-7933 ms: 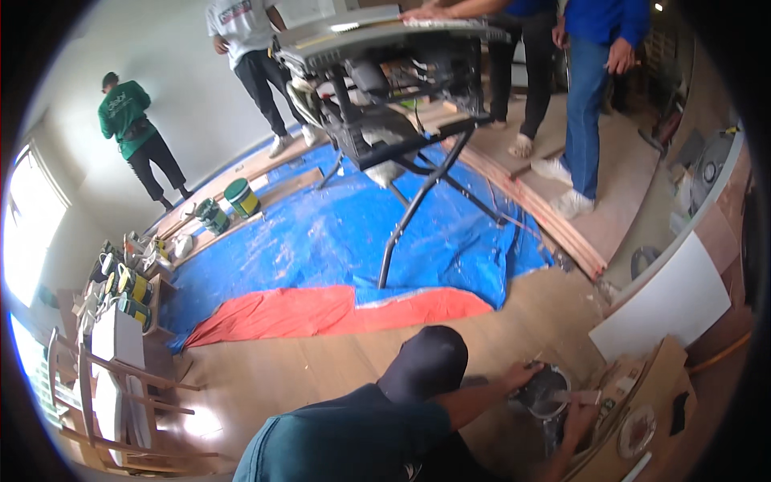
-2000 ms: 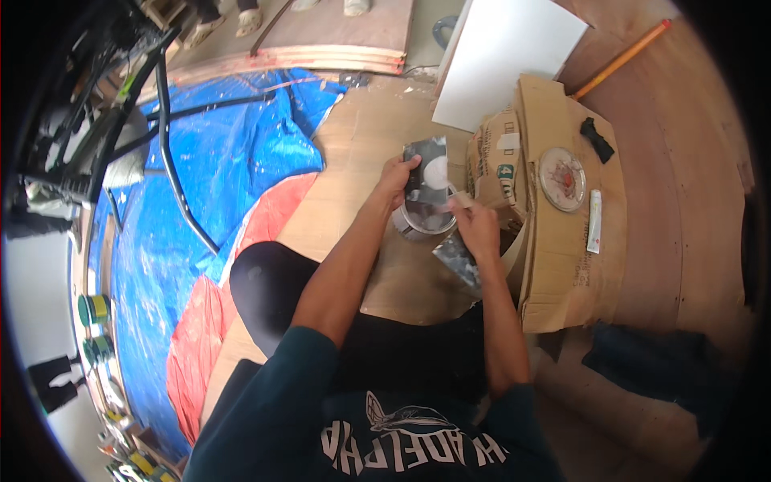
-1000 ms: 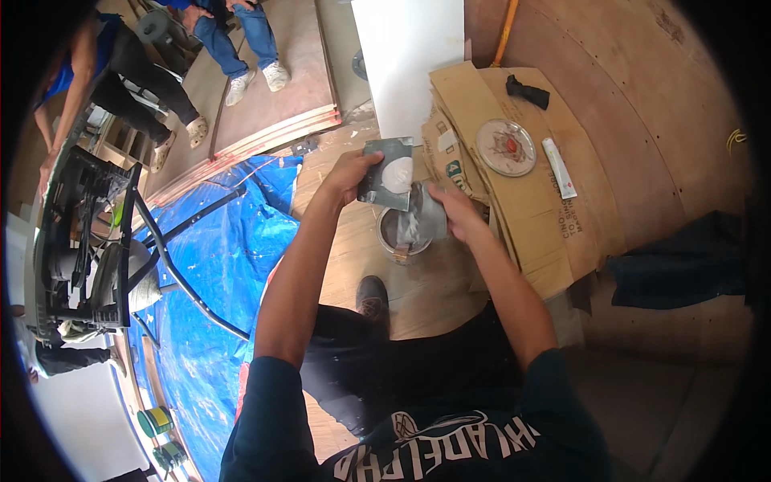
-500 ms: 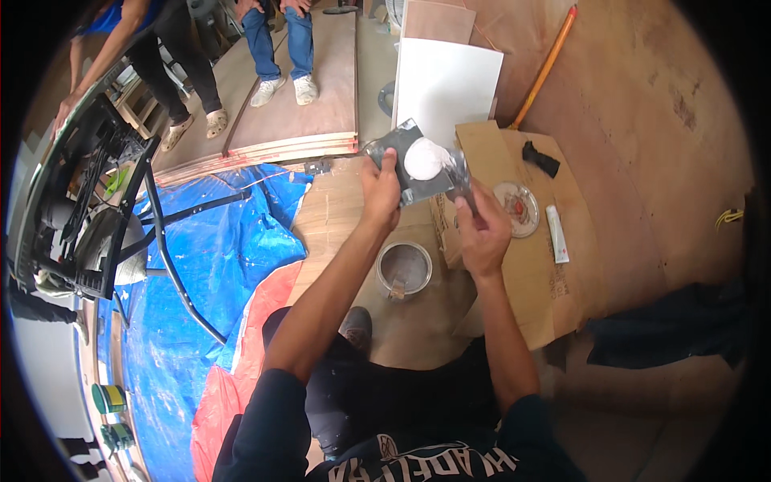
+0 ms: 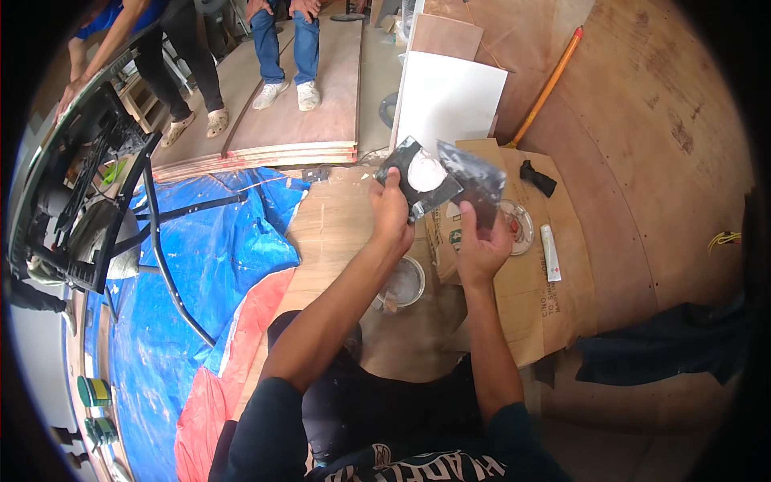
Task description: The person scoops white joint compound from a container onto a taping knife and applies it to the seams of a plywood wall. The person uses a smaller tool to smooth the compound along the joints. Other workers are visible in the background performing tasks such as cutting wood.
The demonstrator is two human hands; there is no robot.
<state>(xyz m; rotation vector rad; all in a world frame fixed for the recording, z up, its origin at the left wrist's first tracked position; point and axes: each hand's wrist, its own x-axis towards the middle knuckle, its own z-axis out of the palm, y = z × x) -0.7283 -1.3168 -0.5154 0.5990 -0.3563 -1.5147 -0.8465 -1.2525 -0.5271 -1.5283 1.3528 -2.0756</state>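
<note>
My left hand is closed on a dark, square putty board, its thumb on top. A round mound of white putty sits on the board. Just to the right, my right hand pinches a dark, flat putty spreader, tilted up with its broad face showing, smeared white. Its lower left edge appears close to the board; whether they touch I cannot tell. Below both hands, partly behind my left forearm, stands an open round can with greyish residue inside.
Right of me, cardboard carries a round clear lid with a reddish blob, a white tube and a black cloth. An orange pole leans beyond. Left lie a blue tarp and a black-framed stand. Two people are at the far left.
My right hand has turned the spreader from nearly edge-on beside the putty to face-on, tilted out to the right. My left hand and the board have shifted slightly right and down.
</note>
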